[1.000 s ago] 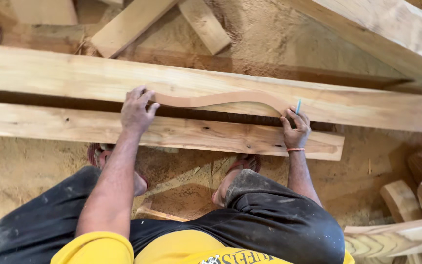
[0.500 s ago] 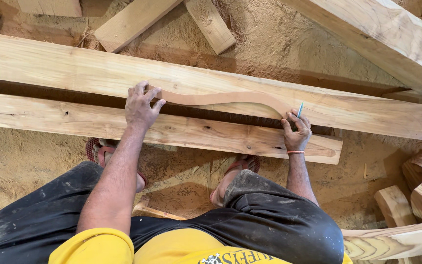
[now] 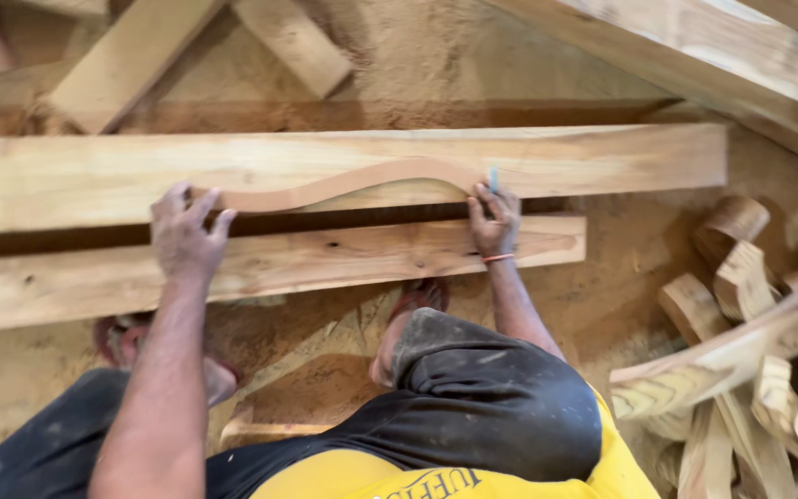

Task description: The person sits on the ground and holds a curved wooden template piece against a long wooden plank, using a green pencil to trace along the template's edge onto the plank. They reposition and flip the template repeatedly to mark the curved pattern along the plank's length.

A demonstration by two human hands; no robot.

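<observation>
Since the earlier frame our view has swung right. Our left hand (image 3: 185, 233), fingers spread, pins the curved template (image 3: 344, 185) on the upper plank (image 3: 602, 157); our right hand (image 3: 495, 218) pinches a pencil (image 3: 492, 178) at its end, tracing. Next calls for steady pressure.

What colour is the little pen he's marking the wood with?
Light blue. The pen shows in the head view, poking up from the right hand.
</observation>
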